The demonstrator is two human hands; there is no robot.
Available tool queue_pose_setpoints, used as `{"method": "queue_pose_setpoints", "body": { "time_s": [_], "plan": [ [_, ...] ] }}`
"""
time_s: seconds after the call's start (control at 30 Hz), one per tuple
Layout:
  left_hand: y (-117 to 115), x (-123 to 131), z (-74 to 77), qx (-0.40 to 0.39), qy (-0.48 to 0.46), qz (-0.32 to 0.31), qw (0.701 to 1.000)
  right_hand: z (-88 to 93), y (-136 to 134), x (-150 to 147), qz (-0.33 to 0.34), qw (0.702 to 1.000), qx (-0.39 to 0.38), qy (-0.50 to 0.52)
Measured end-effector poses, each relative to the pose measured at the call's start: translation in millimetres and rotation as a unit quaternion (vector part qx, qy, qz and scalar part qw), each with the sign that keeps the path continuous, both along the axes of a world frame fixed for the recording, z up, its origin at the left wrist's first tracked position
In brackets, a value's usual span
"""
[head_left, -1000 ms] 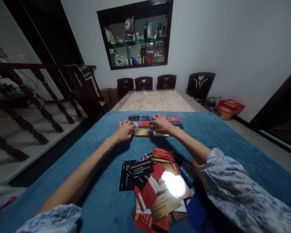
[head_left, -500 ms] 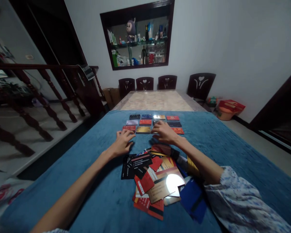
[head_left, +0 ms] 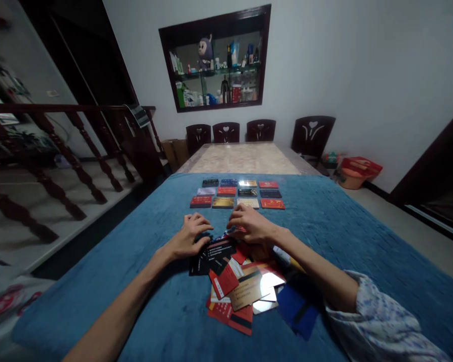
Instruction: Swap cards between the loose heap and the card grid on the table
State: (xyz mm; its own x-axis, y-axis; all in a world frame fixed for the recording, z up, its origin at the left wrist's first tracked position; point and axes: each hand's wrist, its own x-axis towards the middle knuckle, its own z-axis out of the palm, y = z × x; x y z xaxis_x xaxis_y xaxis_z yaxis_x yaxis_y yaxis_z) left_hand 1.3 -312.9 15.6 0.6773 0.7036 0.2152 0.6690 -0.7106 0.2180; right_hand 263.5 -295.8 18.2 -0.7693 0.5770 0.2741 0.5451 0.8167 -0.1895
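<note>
Head view: my left hand [head_left: 191, 236], thumb and fingers apart, is at the far edge of the card pile [head_left: 246, 292]; my right hand [head_left: 253, 224] curls there, its grip I cannot tell. Overlapping layers could slide askew if one is pulled.

Both hands [head_left: 191, 236] [head_left: 252, 225] at a jumbled card pile [head_left: 245, 291]

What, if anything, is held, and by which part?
Right hand: can't tell, any hold is hidden at the card pile. Left hand: open at black cards, seemingly holding nothing.
</note>
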Motion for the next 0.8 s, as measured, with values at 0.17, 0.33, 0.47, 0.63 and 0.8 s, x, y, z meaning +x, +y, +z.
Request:
{"method": "queue_pose_setpoints", "body": {
  "time_s": [0.17,0.33,0.47,0.63,0.8],
  "plan": [
    [-7,-1,4.2,-0.035,0.011,-0.043,0.998,-2.4,-7,-8,0.041,0.998,-0.025,-0.029],
    [-11,2,4.5,-0.059,0.019,-0.08,0.995,-2.8,-13,-11,0.052,0.997,-0.041,-0.049],
    [-13,3,3.9,-0.069,0.019,-0.099,0.993,-0.5,-17,-13,0.045,0.996,-0.046,-0.054],
    [-15,6,5.9,-0.068,0.033,-0.092,0.993,-4.5,-15,-15,0.058,0.996,-0.049,-0.046],
    [-17,9,6.6,-0.062,0.054,-0.071,0.994,-14.0,-11,-17,0.067,0.996,-0.042,-0.03]
  ]
}}
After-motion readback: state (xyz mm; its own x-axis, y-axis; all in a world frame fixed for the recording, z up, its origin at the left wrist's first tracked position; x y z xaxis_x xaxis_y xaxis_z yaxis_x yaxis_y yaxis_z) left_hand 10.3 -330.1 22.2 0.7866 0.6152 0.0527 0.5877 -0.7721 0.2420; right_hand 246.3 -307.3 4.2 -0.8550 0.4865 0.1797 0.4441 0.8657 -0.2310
